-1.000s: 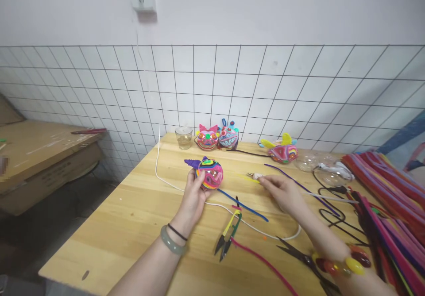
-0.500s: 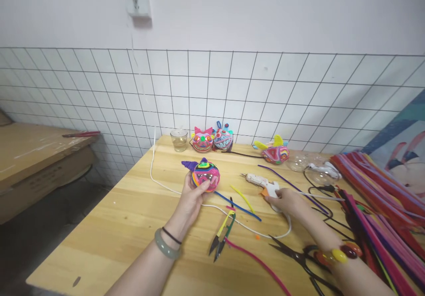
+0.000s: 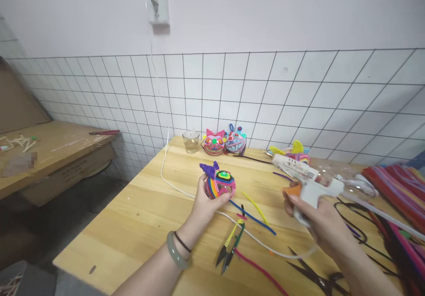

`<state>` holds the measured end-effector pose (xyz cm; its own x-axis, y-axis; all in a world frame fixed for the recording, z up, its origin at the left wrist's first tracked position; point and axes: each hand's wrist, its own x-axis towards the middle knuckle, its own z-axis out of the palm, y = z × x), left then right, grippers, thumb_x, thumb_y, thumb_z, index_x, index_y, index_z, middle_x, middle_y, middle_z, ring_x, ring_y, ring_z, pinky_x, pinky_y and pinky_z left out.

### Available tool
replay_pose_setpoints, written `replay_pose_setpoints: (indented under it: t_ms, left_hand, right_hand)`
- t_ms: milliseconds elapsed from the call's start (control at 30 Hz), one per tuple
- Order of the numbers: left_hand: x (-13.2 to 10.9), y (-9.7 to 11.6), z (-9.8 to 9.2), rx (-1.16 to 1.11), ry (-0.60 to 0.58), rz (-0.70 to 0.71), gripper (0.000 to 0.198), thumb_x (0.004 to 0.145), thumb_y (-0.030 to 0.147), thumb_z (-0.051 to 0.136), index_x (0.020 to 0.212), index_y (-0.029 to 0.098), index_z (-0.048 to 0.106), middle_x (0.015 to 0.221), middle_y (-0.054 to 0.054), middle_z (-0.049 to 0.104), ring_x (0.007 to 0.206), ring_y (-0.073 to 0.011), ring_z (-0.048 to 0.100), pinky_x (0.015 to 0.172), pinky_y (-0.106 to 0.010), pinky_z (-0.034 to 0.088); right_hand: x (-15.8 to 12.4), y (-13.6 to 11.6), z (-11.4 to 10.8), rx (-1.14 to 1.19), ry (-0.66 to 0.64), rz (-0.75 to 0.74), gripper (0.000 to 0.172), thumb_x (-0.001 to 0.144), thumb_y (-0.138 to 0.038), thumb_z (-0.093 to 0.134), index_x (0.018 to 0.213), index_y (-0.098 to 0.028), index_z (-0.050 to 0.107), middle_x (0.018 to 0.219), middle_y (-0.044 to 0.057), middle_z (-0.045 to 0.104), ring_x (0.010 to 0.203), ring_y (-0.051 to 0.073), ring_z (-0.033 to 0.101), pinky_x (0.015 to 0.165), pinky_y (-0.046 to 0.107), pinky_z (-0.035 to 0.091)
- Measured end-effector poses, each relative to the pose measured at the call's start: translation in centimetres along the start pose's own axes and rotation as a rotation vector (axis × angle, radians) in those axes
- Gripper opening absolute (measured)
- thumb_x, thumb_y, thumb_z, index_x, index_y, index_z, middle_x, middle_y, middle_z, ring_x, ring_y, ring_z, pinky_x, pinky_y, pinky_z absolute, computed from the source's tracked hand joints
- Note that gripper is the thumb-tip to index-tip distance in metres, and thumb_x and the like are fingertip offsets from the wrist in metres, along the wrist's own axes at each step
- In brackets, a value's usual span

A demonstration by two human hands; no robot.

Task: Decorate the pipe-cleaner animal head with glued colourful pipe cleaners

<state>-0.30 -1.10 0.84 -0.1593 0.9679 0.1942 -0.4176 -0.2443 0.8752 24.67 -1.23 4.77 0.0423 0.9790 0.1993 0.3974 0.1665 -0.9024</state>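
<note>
My left hand (image 3: 207, 201) is closed round a colourful ball wrapped in pipe cleaners (image 3: 221, 182), with a purple horn on top, held just above the wooden table (image 3: 139, 216). My right hand (image 3: 320, 223) grips a white hot glue gun (image 3: 307, 182) with an orange trigger, lifted off the table, its nozzle pointing up and left toward the ball. The gun's white cord (image 3: 175, 185) trails across the table to a wall socket (image 3: 158, 8).
Yellow-handled snips (image 3: 230, 243), black scissors (image 3: 315, 276), and loose blue, yellow and pink pipe cleaners lie in front. A glass cup (image 3: 191, 141) and finished colourful figures (image 3: 225, 143) stand by the tiled wall. A pile of pipe cleaners (image 3: 398, 190) fills the right side.
My right hand took hold of the glue gun lying on the table and lifted it. My left hand turned the ball and raised it slightly. The view shifted left.
</note>
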Motion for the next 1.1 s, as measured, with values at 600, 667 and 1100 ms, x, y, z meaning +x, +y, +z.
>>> replay_pose_setpoints:
  t_ms: [600,667,1100]
  left_hand:
    - [-0.6,-0.9,0.3,0.178,0.004,0.019,0.069,0.061,0.014,0.079,0.119,0.023,0.044,0.117,-0.007,0.061,0.105,-0.0239,0.061,0.094,-0.037,0.046]
    - [-0.6,-0.8,0.4,0.189,-0.003,0.016,0.068,0.062,0.015,0.079,0.119,0.023,0.044,0.117,-0.007,0.061,0.106,-0.0236,0.061,0.094,-0.036,0.046]
    - [-1.1,-0.4,0.9,0.162,-0.038,-0.002,0.068,0.063,0.024,0.081,0.119,0.024,0.042,0.117,-0.007,0.062,0.106,-0.0221,0.061,0.093,-0.034,0.047]
  right_hand:
    - [-6.5,-4.0,4.0,-0.150,-0.207,-0.222,0.034,0.085,-0.050,0.050,0.063,-0.025,0.055,0.058,-0.001,0.059,0.054,0.016,0.058,0.048,0.021,0.048]
    - [-6.4,-4.2,4.0,-0.179,-0.228,-0.252,0.033,0.085,-0.050,0.050,0.063,-0.025,0.055,0.056,-0.001,0.060,0.049,0.015,0.056,0.046,0.022,0.047]
    - [-6.1,-3.0,3.9,-0.241,-0.201,-0.335,0.030,0.087,-0.045,0.049,0.067,-0.025,0.060,0.058,-0.001,0.065,0.049,0.016,0.060,0.047,0.022,0.050]
